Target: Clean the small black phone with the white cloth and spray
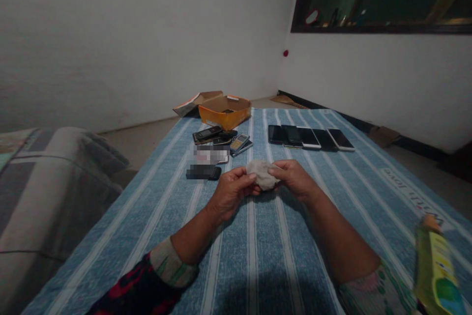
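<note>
"Going left to right, what's there?"

"A grey cushion (55, 192) beside a sheet (254, 256), blue with white stripes. At the sheet's far end sits one orange box (224, 116), open, with a cardboard lid (197, 102) next to it."

"Any brand on the box?"

"None I can read; its small print is too tiny."

"And the phones?"

"Two groups. Left of the hands lie about six keypad phones (239, 143), partly stacked (two are blurred out, so that count is loose). Right of the hands, five smartphones (309, 138) lie in a row, their screens dark."

"The hands?"

"They meet above the sheet's middle. The left hand (230, 194) and the right hand (291, 180) hold one pale grey lump (262, 175) between them, its material unclear. The fingers (250, 175) of both hands are closed, pinching it from either side. The left sleeve (140, 290) is dark with red patches, the right sleeve (363, 295) pale and patterned."

"Any writing?"

"Yes: upside down on the sheet, near its right edge, the word \"love\" (400, 187). Beyond it, one yellow-green packet (437, 268) with an orange top, too blurred to read."
</note>
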A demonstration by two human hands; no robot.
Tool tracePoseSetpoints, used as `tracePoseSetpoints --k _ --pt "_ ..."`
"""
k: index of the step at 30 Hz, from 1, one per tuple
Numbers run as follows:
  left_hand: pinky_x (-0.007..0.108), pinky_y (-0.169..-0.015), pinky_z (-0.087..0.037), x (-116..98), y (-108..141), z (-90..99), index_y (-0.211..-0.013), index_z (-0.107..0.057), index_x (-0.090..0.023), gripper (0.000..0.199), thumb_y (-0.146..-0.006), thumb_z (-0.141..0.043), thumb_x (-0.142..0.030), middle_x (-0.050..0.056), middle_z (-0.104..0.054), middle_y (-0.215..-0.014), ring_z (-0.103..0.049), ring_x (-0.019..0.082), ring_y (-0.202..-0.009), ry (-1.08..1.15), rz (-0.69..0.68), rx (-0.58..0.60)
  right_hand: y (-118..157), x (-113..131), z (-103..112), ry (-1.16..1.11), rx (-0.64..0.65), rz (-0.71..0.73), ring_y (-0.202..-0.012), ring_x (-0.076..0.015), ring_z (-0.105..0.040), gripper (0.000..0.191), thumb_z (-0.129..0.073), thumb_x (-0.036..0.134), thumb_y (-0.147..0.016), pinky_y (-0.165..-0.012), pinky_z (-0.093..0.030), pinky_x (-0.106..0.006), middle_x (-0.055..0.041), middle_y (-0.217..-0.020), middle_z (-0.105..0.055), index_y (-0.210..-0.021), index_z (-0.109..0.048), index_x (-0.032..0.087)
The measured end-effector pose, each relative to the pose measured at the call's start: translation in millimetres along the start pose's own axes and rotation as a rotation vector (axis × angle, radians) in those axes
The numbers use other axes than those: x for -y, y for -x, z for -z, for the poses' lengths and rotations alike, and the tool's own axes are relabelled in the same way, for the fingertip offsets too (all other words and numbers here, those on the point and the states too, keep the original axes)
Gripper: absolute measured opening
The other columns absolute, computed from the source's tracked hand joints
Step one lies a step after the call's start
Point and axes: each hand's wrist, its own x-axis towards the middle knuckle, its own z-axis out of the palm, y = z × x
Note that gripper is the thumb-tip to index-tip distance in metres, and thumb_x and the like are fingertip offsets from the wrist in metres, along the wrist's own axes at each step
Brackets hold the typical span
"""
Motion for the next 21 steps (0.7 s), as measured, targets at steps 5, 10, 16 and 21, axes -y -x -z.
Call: tracePoseSetpoints --k 5,10,16,21 --pt "0.023 -0.051 -0.057 -4 1 -0.7 -0.091 -0.066 -0.008 0.026 -0.075 -0.073 -0.028 0.008 -0.069 -0.075 -0.065 0.014 -0.060 0.061 0.093 -0.003 -1 -9 4 -0.160 0.075 0.029 -0.049 -0.0111 -0.053 0.025 -0.077 0.037 -0.066 -0.049 -0.040 -0.023 -0.0013 -0.058 -0.062 -0.071 -0.070 0.013" --pt "0.016 -0.037 -0.050 -2 1 -1.3 -0.089 -0.065 -0.011 0.021 -0.075 -0.071 -0.025 0.005 -0.066 -0.073 -0.064 0.012 -0.057 0.002 0.103 -0.052 1 -10 2 -0.260 0.052 0.031 -0.052 -0.0109 -0.053 0.028 -0.081 0.037 -0.061 -0.053 -0.041 -0.023 -0.0011 -0.060 -0.064 -0.072 -0.071 0.013" --pt "0.011 -0.032 -0.042 -1 2 -1.1 -0.087 -0.061 -0.013 0.026 -0.069 -0.076 -0.023 0.002 -0.065 -0.068 -0.061 0.010 -0.050 -0.003 0.079 -0.032 1 -10 5 -0.230 0.057 0.027 -0.054 -0.0113 -0.051 0.031 -0.081 0.042 -0.061 -0.055 -0.040 -0.023 -0.0002 -0.061 -0.062 -0.070 -0.068 0.015" --pt "0.016 -0.039 -0.052 -3 2 -1.0 -0.105 -0.062 -0.014 0.041 -0.067 -0.077 -0.014 0.005 -0.070 -0.079 -0.064 0.012 -0.054 0.044 0.097 -0.019 -2 -14 8 -0.185 0.059 0.039 -0.051 -0.0105 -0.049 0.031 -0.079 0.042 -0.063 -0.050 -0.038 -0.022 0.0008 -0.058 -0.059 -0.070 -0.066 0.015"
